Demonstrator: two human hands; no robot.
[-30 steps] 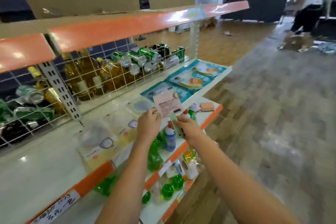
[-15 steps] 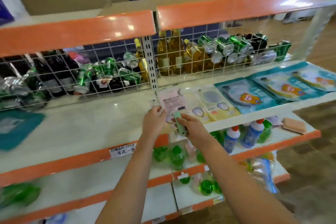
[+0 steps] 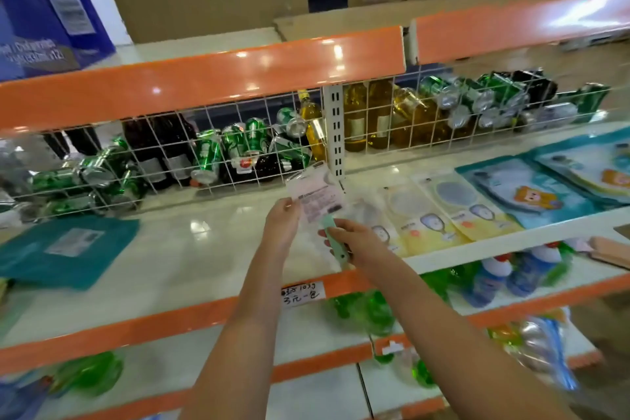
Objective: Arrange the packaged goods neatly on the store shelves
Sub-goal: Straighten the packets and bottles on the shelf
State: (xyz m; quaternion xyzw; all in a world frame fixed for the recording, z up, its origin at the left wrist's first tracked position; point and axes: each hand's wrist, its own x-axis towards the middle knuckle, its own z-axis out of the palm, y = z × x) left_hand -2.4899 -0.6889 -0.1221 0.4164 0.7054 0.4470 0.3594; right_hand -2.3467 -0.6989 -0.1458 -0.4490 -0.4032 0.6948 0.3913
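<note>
Both my hands hold one flat clear packet (image 3: 315, 194) with a pink label card and a pale green handle inside, above the white middle shelf (image 3: 191, 249). My left hand (image 3: 283, 218) pinches its left edge; my right hand (image 3: 354, 242) grips the green handle end. To the right lie similar clear-and-yellow packets (image 3: 439, 211) in a row, then teal packets with a bear picture (image 3: 531, 194). A single teal packet (image 3: 64, 249) lies face down at the shelf's left end.
A wire grid (image 3: 238, 153) backs the shelf, with green cans, dark bottles and yellow bottles behind it. Lower shelves hold green bottles (image 3: 371, 310) and blue bottles (image 3: 491, 280). A blue carton (image 3: 44, 7) and cardboard stand on the top shelf.
My view has swung left along the shelf, from the aisle end to the middle section. The packet stays in both hands and now hangs left of the yellow packet row.
</note>
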